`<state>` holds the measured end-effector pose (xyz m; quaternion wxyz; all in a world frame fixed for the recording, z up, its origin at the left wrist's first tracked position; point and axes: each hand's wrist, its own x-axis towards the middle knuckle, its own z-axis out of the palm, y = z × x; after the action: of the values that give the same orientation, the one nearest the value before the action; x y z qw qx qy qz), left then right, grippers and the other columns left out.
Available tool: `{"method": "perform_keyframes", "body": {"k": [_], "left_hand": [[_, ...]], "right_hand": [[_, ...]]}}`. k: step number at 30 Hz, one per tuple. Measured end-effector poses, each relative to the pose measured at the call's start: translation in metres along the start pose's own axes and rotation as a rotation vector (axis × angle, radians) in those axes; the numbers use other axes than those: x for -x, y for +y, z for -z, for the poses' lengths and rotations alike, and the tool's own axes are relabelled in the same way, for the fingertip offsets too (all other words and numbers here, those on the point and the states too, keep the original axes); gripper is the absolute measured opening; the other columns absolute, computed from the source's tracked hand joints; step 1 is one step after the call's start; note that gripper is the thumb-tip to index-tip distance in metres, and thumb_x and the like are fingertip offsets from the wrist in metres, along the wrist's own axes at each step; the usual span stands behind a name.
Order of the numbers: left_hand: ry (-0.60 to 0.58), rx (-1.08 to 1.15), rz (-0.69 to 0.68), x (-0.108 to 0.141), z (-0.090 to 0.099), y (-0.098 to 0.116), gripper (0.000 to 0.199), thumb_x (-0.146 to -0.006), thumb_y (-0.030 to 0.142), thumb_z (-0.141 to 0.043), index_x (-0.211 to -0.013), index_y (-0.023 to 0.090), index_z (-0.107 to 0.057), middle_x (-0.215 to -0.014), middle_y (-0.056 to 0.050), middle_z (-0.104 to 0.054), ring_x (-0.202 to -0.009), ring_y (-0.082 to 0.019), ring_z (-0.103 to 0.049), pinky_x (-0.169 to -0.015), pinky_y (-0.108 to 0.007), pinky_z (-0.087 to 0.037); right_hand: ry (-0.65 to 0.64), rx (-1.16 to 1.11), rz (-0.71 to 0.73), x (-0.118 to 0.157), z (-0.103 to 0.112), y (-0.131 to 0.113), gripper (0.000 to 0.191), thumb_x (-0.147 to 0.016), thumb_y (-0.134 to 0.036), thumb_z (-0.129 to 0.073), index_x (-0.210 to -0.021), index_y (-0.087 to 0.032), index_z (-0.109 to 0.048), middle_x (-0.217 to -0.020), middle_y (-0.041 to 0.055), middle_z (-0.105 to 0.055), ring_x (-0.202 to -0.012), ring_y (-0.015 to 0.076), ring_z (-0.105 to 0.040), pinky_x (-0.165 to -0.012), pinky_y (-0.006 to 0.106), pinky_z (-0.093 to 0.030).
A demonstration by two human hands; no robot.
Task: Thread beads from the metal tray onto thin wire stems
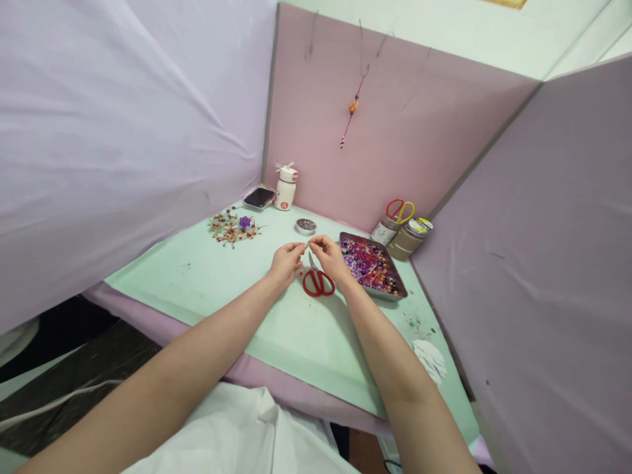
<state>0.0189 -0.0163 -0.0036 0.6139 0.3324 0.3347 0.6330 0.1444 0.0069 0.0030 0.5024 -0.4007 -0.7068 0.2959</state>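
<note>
My left hand (287, 262) and my right hand (328, 255) meet over the middle of the green tabletop, fingertips pinched close together. Whatever lies between the fingertips is too small to make out. Just below them, red-handled scissors (318, 282) rest on the table, blades pointing toward my hands. Beside my right hand stands a metal tray (397, 294) full of purple, red and orange beads (369, 264). A small round tin (305, 226) sits a little beyond my fingertips.
At the left lies a pile of small beaded pieces (232, 227). Behind it are a phone-like dark object (259, 197) and a white bottle (286, 189). Back right hold two cans (407, 241) and more scissors (399, 210). A beaded string (352, 108) hangs on the pink panel.
</note>
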Motion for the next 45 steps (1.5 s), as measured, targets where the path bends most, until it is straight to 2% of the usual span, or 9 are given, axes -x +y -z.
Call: {"method": "perform_keyframes", "body": {"k": [11, 15, 20, 23, 26, 35, 41, 45], "left_hand": [[0.015, -0.055, 0.009, 0.003, -0.002, 0.003, 0.024, -0.059, 0.029, -0.075, -0.070, 0.014, -0.060, -0.057, 0.006, -0.043, -0.042, -0.002, -0.027, -0.040, -0.019, -0.016], [-0.013, -0.034, 0.008, 0.001, -0.001, 0.001, 0.022, -0.061, 0.029, -0.073, -0.069, 0.014, -0.059, -0.060, 0.005, -0.046, -0.043, -0.002, -0.027, -0.041, -0.020, -0.018], [-0.004, -0.054, 0.045, -0.003, 0.003, -0.002, 0.026, -0.063, 0.037, -0.072, -0.071, 0.014, -0.062, -0.064, 0.002, -0.051, -0.050, -0.005, -0.039, -0.047, -0.020, -0.028], [-0.020, -0.141, -0.002, -0.006, 0.007, -0.004, 0.031, -0.060, 0.042, -0.074, -0.070, 0.015, -0.064, -0.066, -0.001, -0.055, -0.059, -0.008, -0.047, -0.051, -0.021, -0.032], [-0.051, -0.182, -0.029, -0.007, 0.009, -0.005, 0.032, -0.057, 0.042, -0.077, -0.069, 0.015, -0.066, -0.064, -0.001, -0.056, -0.062, -0.009, -0.047, -0.052, -0.021, -0.031], [-0.076, -0.088, 0.100, -0.002, 0.004, 0.004, 0.031, -0.055, 0.036, -0.081, -0.069, 0.013, -0.066, -0.066, -0.003, -0.058, -0.058, -0.008, -0.048, -0.050, -0.021, -0.031], [-0.140, -0.016, 0.198, -0.002, 0.006, 0.005, 0.026, -0.056, 0.027, -0.081, -0.069, 0.012, -0.064, -0.063, -0.001, -0.055, -0.057, -0.007, -0.047, -0.049, -0.021, -0.032], [-0.133, 0.025, 0.249, -0.003, 0.004, 0.006, 0.019, -0.060, 0.022, -0.076, -0.070, 0.012, -0.062, -0.062, 0.001, -0.053, -0.054, -0.006, -0.046, -0.048, -0.021, -0.032]], "right_hand": [[-0.014, -0.035, 0.006, 0.000, 0.001, 0.001, 0.021, -0.078, -0.039, -0.056, -0.084, -0.019, -0.059, -0.086, 0.0033, -0.063, -0.082, 0.0155, -0.057, -0.075, 0.029, -0.046], [-0.004, -0.052, 0.005, -0.002, 0.001, 0.002, 0.020, -0.078, -0.039, -0.056, -0.084, -0.020, -0.058, -0.088, 0.0029, -0.063, -0.082, 0.0149, -0.057, -0.077, 0.028, -0.046], [-0.017, -0.030, 0.021, -0.002, 0.003, 0.004, 0.020, -0.079, -0.038, -0.056, -0.084, -0.020, -0.059, -0.088, 0.0029, -0.064, -0.083, 0.0148, -0.058, -0.079, 0.029, -0.046], [-0.050, -0.001, 0.032, -0.002, 0.006, 0.003, 0.021, -0.079, -0.039, -0.055, -0.084, -0.019, -0.060, -0.087, 0.0026, -0.064, -0.083, 0.0150, -0.058, -0.078, 0.028, -0.046], [-0.074, 0.029, 0.034, -0.003, 0.009, 0.001, 0.022, -0.079, -0.039, -0.055, -0.084, -0.019, -0.060, -0.086, 0.0020, -0.064, -0.081, 0.0146, -0.057, -0.076, 0.028, -0.045], [-0.139, 0.141, -0.021, -0.004, 0.021, -0.011, 0.020, -0.078, -0.037, -0.056, -0.083, -0.019, -0.063, -0.086, 0.0024, -0.065, -0.083, 0.0151, -0.057, -0.072, 0.026, -0.045], [-0.176, 0.181, 0.093, -0.006, 0.026, -0.016, 0.019, -0.080, -0.032, -0.054, -0.081, -0.018, -0.066, -0.087, 0.0039, -0.065, -0.086, 0.0156, -0.058, -0.077, 0.028, -0.045], [-0.222, 0.223, 0.150, -0.007, 0.026, -0.019, 0.022, -0.082, -0.032, -0.053, -0.086, -0.018, -0.069, -0.092, 0.0058, -0.065, -0.090, 0.0165, -0.058, -0.083, 0.030, -0.044]]}}
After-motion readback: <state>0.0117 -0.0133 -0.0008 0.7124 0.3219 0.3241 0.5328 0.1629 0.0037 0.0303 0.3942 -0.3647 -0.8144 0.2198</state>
